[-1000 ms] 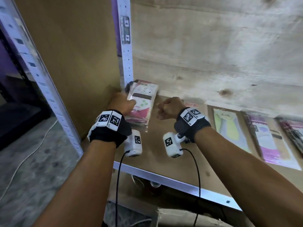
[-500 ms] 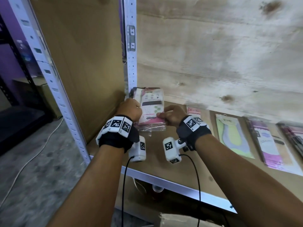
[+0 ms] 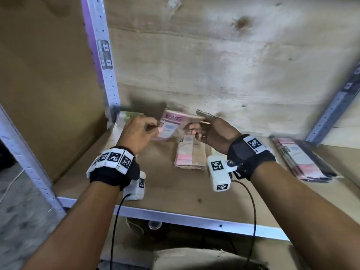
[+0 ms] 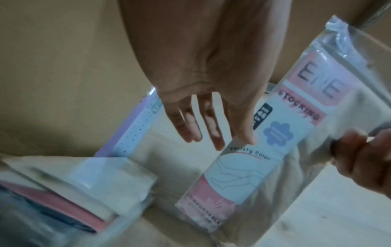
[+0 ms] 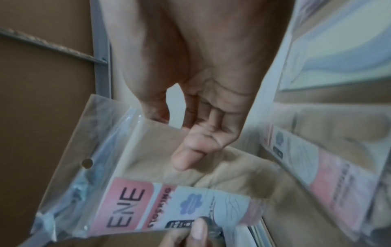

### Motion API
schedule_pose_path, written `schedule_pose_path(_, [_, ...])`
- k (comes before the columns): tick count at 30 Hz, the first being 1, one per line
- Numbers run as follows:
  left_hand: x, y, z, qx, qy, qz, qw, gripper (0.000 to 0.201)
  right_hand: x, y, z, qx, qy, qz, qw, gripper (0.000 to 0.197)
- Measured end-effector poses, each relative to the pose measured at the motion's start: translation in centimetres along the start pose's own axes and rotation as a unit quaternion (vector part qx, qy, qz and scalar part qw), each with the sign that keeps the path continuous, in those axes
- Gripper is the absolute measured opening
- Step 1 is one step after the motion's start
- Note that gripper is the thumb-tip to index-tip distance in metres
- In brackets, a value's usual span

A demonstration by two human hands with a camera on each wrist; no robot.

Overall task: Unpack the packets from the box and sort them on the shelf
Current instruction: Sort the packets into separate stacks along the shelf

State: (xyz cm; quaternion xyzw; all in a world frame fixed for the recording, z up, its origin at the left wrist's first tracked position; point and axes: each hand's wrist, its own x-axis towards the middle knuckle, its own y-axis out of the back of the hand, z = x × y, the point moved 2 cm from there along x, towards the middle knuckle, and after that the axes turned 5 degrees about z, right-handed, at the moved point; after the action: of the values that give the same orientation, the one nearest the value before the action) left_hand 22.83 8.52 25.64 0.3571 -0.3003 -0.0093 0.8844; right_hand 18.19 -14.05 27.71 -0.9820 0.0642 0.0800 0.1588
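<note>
Soft, even indoor light is falling on the plywood back wall [image 3: 224, 61], leaving the space under the shelf [image 3: 175, 191] sitting in deep shadow, while the wide lens is bending the metal uprights [image 3: 103, 55] outward at the frame edges. Motion blur is smearing the stocking packet [image 3: 171, 123] and both hands in the head view. In the wrist views the palms are looming large and soft, and glare is washing over the clear plastic wrapping.

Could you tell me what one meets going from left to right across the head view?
corner packet stack → left hand → held packet → right hand → dark-edged packet stack → right shelf post
</note>
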Motion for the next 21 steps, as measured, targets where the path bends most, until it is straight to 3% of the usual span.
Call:
schedule_pose_path(4, [-0.4, -2.0, 2.6, -0.074, -0.036, 0.016, 0.996, 0.018, -1.9, 3.0, -1.9, 0.010, 0.024, 0.007, 1.000, 0.027])
schedule_pose_path(8, [-0.5, -4.2, 3.9, -0.128, -0.046, 0.010, 0.991, 0.018, -3.5, 6.0, -2.3, -0.021, 0.054, 0.023, 0.998, 0.016])
schedule_pose_path(10, [-0.6, -5.9, 4.5, -0.186, -0.014, -0.019, 0.982, 0.009, -4.0, 7.7, -1.5, -0.090, 0.088, 0.041, 0.991, 0.007])
schedule_pose_path(12, [-1.0, -7.8, 5.1, -0.230, 0.028, -0.045, 0.972, 0.017, -4.6, 9.3, 0.0, -0.177, 0.107, 0.071, 0.976, 0.008])
schedule_pose_path(16, [-2.3, -11.6, 6.4, -0.337, 0.144, -0.125, 0.922, 0.013, -5.1, 12.7, 3.7, -0.256, 0.060, 0.048, 0.964, 0.048])
schedule_pose_path(19, [-3.2, -13.9, 7.1, -0.361, 0.207, -0.169, 0.894, 0.014, -4.9, 14.7, 4.9, -0.260, 0.023, 0.036, 0.965, 0.031])
schedule_pose_path(21, [-3.5, -14.9, 7.5, -0.371, 0.237, -0.186, 0.879, 0.018, -4.7, 15.8, 5.0, -0.252, 0.016, 0.057, 0.966, 0.031])
